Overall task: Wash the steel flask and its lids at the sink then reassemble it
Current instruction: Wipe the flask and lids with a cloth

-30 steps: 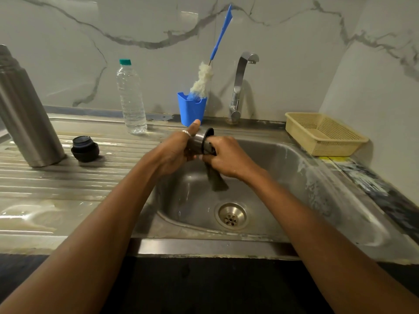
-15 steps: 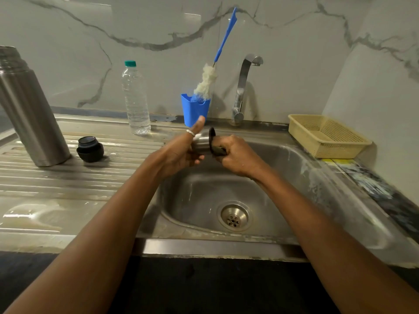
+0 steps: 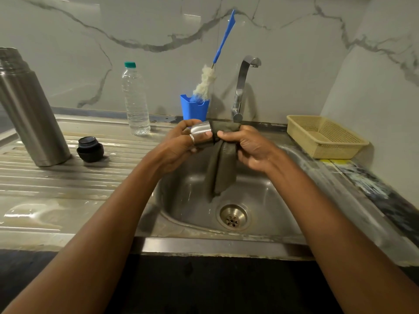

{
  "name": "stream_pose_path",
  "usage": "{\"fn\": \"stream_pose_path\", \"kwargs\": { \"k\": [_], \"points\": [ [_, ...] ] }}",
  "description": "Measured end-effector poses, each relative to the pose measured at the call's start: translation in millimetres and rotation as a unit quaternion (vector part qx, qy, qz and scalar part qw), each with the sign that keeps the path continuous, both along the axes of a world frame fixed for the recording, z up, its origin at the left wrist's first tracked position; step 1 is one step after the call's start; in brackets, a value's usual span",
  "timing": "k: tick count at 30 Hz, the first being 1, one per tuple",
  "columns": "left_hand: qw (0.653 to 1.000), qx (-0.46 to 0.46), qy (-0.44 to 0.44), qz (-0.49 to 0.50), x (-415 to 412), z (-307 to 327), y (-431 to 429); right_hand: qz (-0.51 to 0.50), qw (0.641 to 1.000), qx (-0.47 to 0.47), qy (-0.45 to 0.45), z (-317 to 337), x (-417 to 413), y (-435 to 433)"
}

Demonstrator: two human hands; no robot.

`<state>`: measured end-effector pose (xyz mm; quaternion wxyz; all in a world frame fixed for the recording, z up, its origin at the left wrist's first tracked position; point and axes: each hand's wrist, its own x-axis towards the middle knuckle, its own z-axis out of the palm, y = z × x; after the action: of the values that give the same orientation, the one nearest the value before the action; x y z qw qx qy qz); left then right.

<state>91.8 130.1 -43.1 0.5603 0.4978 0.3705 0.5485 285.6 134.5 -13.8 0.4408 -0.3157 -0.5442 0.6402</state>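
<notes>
Gripping the steel lid (image 3: 200,132) in the left hand (image 3: 179,147), fingers curled round its barrel; clamping a dark cloth (image 3: 223,168) in the right hand (image 3: 251,148), bunched against the lid's right-hand end, loose tail hanging down into the sink (image 3: 267,200). Holding both hands close together, joined across the cloth, above the basin and just in front of the tap (image 3: 242,87). Holding the lid sideways, long axis from one hand to the other, so probably wiping by twisting lid against cloth about that line. Cannot tell whether pushing the cloth inside the lid or only wrapping it over the rim. Well off to the left of the left hand, upright on the wet tabletop (image 3: 68,211), the steel flask (image 3: 29,114); just beside it, on the side towards the hands, the black inner lid (image 3: 90,149). Both nearer the left hand, needing a cross-body reach from the right. Not yet reassembled
</notes>
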Motion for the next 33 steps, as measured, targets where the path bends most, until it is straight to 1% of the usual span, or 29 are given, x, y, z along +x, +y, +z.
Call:
{"fn": "stream_pose_path", "kwargs": {
  "k": [3,6,9,13,18,22,25,27,33],
  "points": [
    [0.998,-0.001,0.032,0.045,-6.1,4.6,-1.7,-0.073,0.997,-0.013,0.007,0.8,0.5,1.0],
    [0.992,0.014,0.094,0.086,-12.6,13.5,-5.0,-0.127,0.992,-0.025,0.003,0.6,0.3,2.0],
    [0.978,0.021,0.153,0.14,-20.3,16.7,-10.2,-0.16,0.987,-0.031,-0.007,-2.1,-3.2,2.7],
    [0.942,0.02,0.241,0.234,-36.6,16.3,-26.6,-0.174,0.984,-0.023,-0.026,-8.8,-11.0,6.0],
    [0.892,0.024,0.289,0.346,-72.8,13.4,-44.7,-0.166,0.983,-0.009,-0.072,-17.1,-22.7,5.8],
    [0.859,0.016,0.352,0.371,-87.8,9.2,-47.6,-0.162,0.983,-0.005,-0.087,-19.6,-28.1,2.4],
    [0.825,0.004,0.419,0.38,-91.5,5.0,-48.6,-0.158,0.983,0.001,-0.098,-19.1,-30.5,-1.3],
    [0.806,-0.002,0.448,0.387,-91.8,3.1,-49.6,-0.158,0.982,0.004,-0.103,-19.5,-31.2,-2.1],
    [0.794,-0.015,0.463,0.395,-92.3,-3.7,-49.2,-0.148,0.982,-0.001,-0.119,-19.8,-31.5,-4.2]
  ]
}}
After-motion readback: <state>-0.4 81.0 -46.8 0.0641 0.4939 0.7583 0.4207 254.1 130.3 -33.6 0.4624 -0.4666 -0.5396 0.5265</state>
